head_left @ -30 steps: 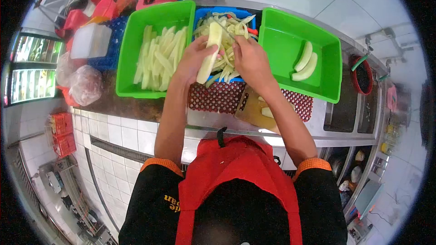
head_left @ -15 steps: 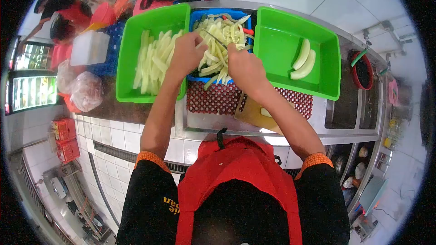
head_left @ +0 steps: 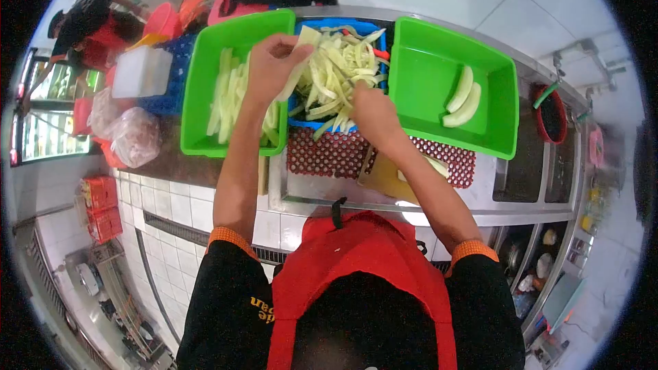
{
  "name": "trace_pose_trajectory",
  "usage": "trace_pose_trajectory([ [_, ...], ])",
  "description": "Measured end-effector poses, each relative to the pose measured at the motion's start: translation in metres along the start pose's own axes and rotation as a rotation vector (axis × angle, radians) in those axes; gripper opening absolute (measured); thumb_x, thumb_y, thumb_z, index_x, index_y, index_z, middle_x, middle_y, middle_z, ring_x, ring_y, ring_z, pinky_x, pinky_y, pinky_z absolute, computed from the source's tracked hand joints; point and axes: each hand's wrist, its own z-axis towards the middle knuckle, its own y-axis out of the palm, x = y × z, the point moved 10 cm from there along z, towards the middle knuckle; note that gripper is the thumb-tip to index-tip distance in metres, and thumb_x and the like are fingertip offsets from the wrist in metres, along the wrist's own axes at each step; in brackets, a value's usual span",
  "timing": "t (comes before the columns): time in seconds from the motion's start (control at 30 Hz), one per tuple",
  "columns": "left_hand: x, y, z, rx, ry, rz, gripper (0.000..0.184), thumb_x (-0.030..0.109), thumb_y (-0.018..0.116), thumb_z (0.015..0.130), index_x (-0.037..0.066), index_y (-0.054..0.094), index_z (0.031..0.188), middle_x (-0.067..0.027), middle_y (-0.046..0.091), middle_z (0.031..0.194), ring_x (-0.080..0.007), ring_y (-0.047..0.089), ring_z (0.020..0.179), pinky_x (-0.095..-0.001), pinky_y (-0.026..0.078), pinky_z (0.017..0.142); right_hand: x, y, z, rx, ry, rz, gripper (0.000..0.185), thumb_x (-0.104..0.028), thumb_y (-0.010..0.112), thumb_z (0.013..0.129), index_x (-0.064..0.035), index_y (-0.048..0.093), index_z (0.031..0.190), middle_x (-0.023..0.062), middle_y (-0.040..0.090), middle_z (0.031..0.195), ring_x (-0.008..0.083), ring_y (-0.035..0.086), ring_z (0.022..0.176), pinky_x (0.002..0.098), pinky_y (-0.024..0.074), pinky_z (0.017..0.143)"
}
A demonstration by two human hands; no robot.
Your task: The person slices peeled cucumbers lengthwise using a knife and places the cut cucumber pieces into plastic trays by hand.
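My left hand (head_left: 269,72) is closed around a pale peeled cucumber piece (head_left: 301,62), held upright over the gap between two containers. My right hand (head_left: 375,116) grips a knife, mostly hidden by the fist, low over the blue basket (head_left: 321,125). Heaped in that basket are cucumber scraps (head_left: 336,62) with a few red bits. To the left, a green tub (head_left: 194,82) holds long cucumber strips (head_left: 225,106), partly covered by my left forearm. The right green tub (head_left: 428,62) contains two peeled cucumber pieces (head_left: 463,99) lying side by side.
A red perforated mat (head_left: 315,154) and a cutting board (head_left: 384,181) with a pale piece on it lie near the counter's front edge. Plastic bags (head_left: 133,138) and a white container (head_left: 142,72) stand at left. Another person (head_left: 86,24) is at far left.
My left hand has lifted slightly left and turned, showing the cucumber piece upright. The right hand has moved down and right, taking the knife away from the cucumber piece.
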Motion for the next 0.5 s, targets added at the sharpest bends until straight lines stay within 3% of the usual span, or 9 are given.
trace_pose_trajectory([
  [0.13,-0.014,-0.053,-0.013,0.151,-0.089,0.088,0.022,0.013,0.074,0.079,-0.002,0.066,0.092,-0.0065,0.068,0.084,-0.0101,0.061,0.078,-0.0242,0.049,0.070,0.010,-0.020,0.001,0.098,-0.053,0.205,0.021,-0.012,0.056,0.086,0.0060,0.051,0.095,0.0292,0.057,0.068,0.0429,0.060,0.067,0.0490,0.0485,0.062],
  [0.23,-0.043,-0.125,-0.017,0.225,-0.111,0.435,0.026,0.019,0.071,0.083,0.000,0.066,0.100,-0.0073,0.068,0.090,-0.0133,0.062,0.080,-0.0256,0.049,0.072,0.022,-0.027,-0.004,0.108,-0.040,0.330,0.024,-0.014,0.057,0.087,0.0047,0.054,0.102,0.0210,0.059,0.065,0.0341,0.061,0.058,0.0401,0.0491,0.055],
  [0.27,-0.058,-0.139,-0.019,0.205,-0.114,0.430,0.026,0.019,0.071,0.083,0.000,0.066,0.100,-0.0073,0.068,0.090,-0.0133,0.062,0.080,-0.0256,0.049,0.072,0.029,-0.014,-0.008,-0.109,0.085,0.563,0.025,-0.012,0.058,0.087,0.0042,0.054,0.105,0.0151,0.059,0.065,0.0270,0.059,0.056,0.0351,0.0481,0.053],
  [0.3,-0.046,-0.153,-0.024,0.302,0.065,0.858,0.026,0.020,0.069,0.085,0.000,0.066,0.101,-0.0075,0.068,0.090,-0.0141,0.062,0.080,-0.0263,0.049,0.072,0.035,0.002,-0.019,-0.321,0.217,0.796,0.027,-0.011,0.058,0.086,0.0038,0.054,0.109,0.0092,0.058,0.065,0.0199,0.058,0.053,0.0302,0.0470,0.052],
  [0.33,-0.021,-0.139,-0.031,0.400,0.271,1.276,0.025,0.020,0.067,0.086,0.001,0.066,0.103,-0.0076,0.068,0.090,-0.0149,0.062,0.080,-0.0270,0.049,0.072,0.042,0.001,-0.022,-0.303,0.239,0.796,0.027,-0.011,0.058,0.086,0.0038,0.054,0.109,0.0092,0.058,0.065,0.0199,0.058,0.053,0.0302,0.0470,0.052],
  [0.37,-0.021,-0.126,-0.030,0.382,0.293,1.262,0.025,0.020,0.067,0.086,0.001,0.066,0.103,-0.0076,0.068,0.090,-0.0149,0.062,0.080,-0.0270,0.049,0.072,0.039,0.005,-0.022,-0.341,0.237,0.927,0.027,-0.010,0.058,0.086,0.0031,0.055,0.110,0.0062,0.057,0.068,0.0154,0.057,0.054,0.0275,0.0463,0.051],
  [0.4,-0.017,-0.115,-0.035,0.373,0.190,0.906,0.026,0.020,0.065,0.087,0.001,0.065,0.104,-0.0075,0.067,0.089,-0.0152,0.062,0.079,-0.0272,0.049,0.071,0.037,0.008,-0.021,-0.382,0.231,1.058,0.028,-0.009,0.058,0.085,0.0024,0.055,0.111,0.0033,0.056,0.070,0.0108,0.055,0.055,0.0249,0.0456,0.051],
  [0.43,-0.023,-0.100,-0.045,0.354,0.075,0.555,0.026,0.020,0.064,0.089,0.001,0.064,0.106,-0.0074,0.067,0.088,-0.0154,0.061,0.078,-0.0274,0.049,0.070,0.038,0.009,-0.020,-0.434,0.232,1.074,0.031,-0.007,0.057,0.087,0.0031,0.052,0.116,0.0062,0.058,0.078,0.0122,0.057,0.058,0.0258,0.0474,0.051],
  [0.5,-0.048,-0.029,-0.057,0.002,-0.053,0.374,0.028,0.021,0.063,0.089,0.002,0.062,0.110,-0.0075,0.066,0.089,-0.0140,0.061,0.078,-0.0264,0.049,0.070,0.042,-0.011,-0.026,-0.365,0.292,1.197,0.031,-0.007,0.056,0.088,0.0032,0.051,0.117,0.0070,0.059,0.082,0.0121,0.057,0.060,0.0257,0.0481,0.051],
])
